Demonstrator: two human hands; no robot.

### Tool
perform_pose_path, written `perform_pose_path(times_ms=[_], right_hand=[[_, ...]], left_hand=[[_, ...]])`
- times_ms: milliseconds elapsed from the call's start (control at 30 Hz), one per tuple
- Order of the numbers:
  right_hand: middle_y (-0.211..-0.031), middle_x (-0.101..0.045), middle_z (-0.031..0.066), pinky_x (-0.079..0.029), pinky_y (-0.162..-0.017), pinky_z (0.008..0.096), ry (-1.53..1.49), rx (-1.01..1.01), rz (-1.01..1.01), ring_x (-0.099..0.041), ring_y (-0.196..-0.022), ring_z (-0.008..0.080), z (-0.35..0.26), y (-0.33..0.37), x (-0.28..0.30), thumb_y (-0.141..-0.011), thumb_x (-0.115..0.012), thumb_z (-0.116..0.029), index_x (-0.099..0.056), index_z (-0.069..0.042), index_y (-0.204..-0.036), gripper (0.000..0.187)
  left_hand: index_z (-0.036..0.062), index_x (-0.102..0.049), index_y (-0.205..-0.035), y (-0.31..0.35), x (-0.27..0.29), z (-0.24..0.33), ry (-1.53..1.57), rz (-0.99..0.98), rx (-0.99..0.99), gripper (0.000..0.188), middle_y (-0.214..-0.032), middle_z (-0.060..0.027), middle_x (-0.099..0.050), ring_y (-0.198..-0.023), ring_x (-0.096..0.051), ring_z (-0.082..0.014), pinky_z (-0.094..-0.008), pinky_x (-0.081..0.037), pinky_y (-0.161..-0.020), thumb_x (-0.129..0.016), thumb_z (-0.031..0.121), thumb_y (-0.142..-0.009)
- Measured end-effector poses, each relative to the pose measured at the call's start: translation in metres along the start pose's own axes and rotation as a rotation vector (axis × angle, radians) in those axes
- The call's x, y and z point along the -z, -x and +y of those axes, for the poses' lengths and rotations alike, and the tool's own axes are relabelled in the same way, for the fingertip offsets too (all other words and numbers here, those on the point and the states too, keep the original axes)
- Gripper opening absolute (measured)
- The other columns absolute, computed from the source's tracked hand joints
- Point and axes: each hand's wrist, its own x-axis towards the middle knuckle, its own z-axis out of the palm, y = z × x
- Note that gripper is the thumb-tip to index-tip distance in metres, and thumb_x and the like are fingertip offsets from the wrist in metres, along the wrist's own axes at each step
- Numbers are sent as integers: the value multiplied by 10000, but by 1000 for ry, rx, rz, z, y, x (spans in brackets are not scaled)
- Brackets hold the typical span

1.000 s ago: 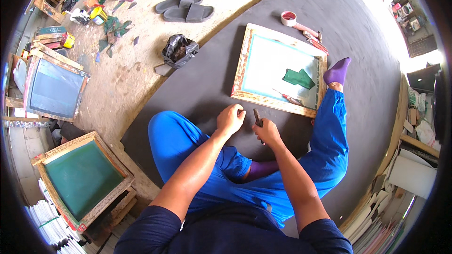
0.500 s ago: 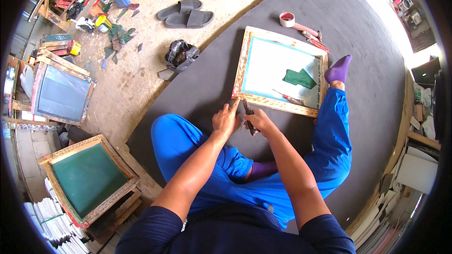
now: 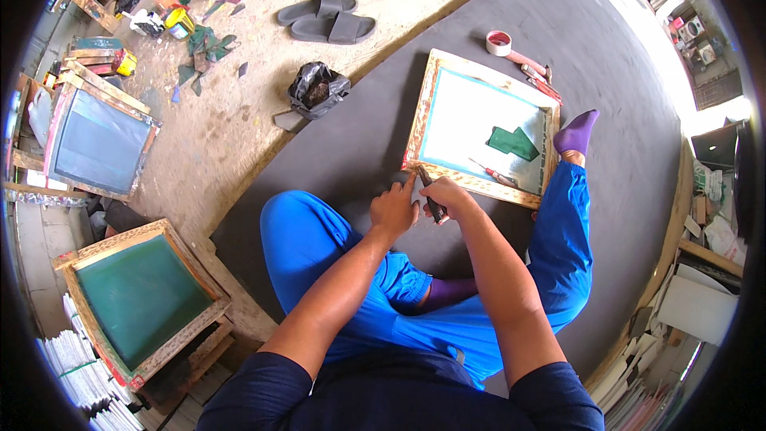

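Observation:
A wooden screen frame (image 3: 479,182) with white mesh lies on the dark grey board, its near left corner close to both hands. My right hand (image 3: 448,196) is closed around dark-handled pliers (image 3: 435,209), whose tip reaches the frame's near edge by that corner. Beside it, my left hand (image 3: 392,209) stretches its index finger to the frame's corner, thumb apart, holding nothing that I can see. The exact contact at the plier tip is too small to make out. Inside the frame lie green scraps (image 3: 515,144) and a slim red-and-dark tool (image 3: 498,175).
Past the frame are a tape roll (image 3: 499,43) and red-handled tools (image 3: 544,84). My purple-socked foot (image 3: 576,132) rests by its right side. A black plastic bag (image 3: 317,90) and grey sandals (image 3: 333,28) sit off the board. Another screen (image 3: 144,297), green, stands at left.
The view has shifted slightly, so the frame and hands appear a little lower and farther right. Both hands stay at the frame's near left corner, the pliers still in my right hand.

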Motion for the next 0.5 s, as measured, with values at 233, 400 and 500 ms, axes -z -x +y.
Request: perform_pose_path(times_ms=[233,400,500], right_hand=[[-658,-655,168,-501,-405,386,161,55,82,-651,-507,224,9,-10,-10,-918,-642,-194,-646,73,-1014,284],[-976,-703,296,-548,-835,492,350,200,445,-695,-911,424,26,-1,-39,-913,-589,-296,-659,48,-1137,417],[-1139,-682,316,-506,-984,541,366,175,515,-647,-1111,482,31,-2,-49,-923,-570,-324,-649,-8,-1198,426]], left_hand=[[140,-619,-1327,-8,-18,-8,137,191,-9,477,-1130,-128,-672,-925,-714,-343,-487,-580,-778,-672,343,-899],[109,-720,-1182,-17,-17,-11,393,181,184,345,-1125,-149,-720,-1032,-696,-346,-456,-558,-867,-670,324,-916],[70,-732,-1140,-24,-22,-16,567,182,220,327,-1092,-168,-739,-976,-719,-314,-407,-563,-826,-664,321,-943]])
